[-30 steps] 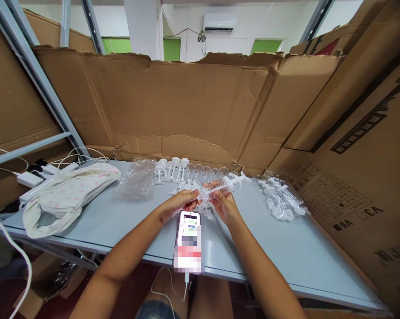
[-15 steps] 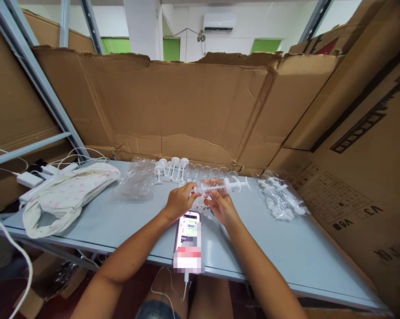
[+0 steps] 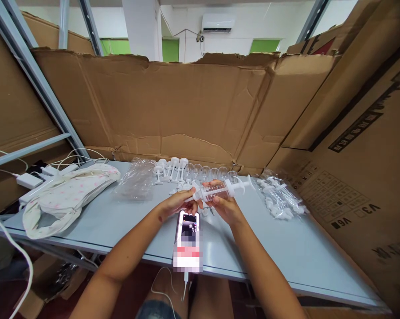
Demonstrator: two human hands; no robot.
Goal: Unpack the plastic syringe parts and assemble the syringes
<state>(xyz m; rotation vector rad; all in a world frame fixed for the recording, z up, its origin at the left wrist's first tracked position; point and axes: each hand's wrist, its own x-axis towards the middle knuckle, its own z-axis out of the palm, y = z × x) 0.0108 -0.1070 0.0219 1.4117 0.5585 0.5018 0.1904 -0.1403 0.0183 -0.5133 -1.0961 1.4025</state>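
A clear plastic syringe point(image 3: 216, 190) with a white plunger lies sideways between my hands, its handle end pointing right. My right hand point(image 3: 225, 207) is wrapped round its clear barrel from below. At the syringe's left end, my left hand point(image 3: 182, 201) pinches the white tip part, fingers closed. Just below the hands a phone point(image 3: 187, 241) with a lit screen lies at the table's front edge, a cable plugged into its bottom. Behind the hands stand several white plungers point(image 3: 175, 165) and a row of clear barrels point(image 3: 205, 172). Small white parts beneath the hands are partly hidden.
The grey table point(image 3: 120, 221) holds a clear plastic bag point(image 3: 136, 179) at left, and a bag of white parts point(image 3: 280, 197) at right. A white patterned cloth bag point(image 3: 70, 192) lies beside a power strip point(image 3: 37, 188) with cables. Cardboard point(image 3: 186, 102) walls the back and right.
My left hand has moved slightly left and down at the syringe's tip, its fingers now more spread below. The syringe has shifted a little right at its handle end. The phone's screen shows a different picture.
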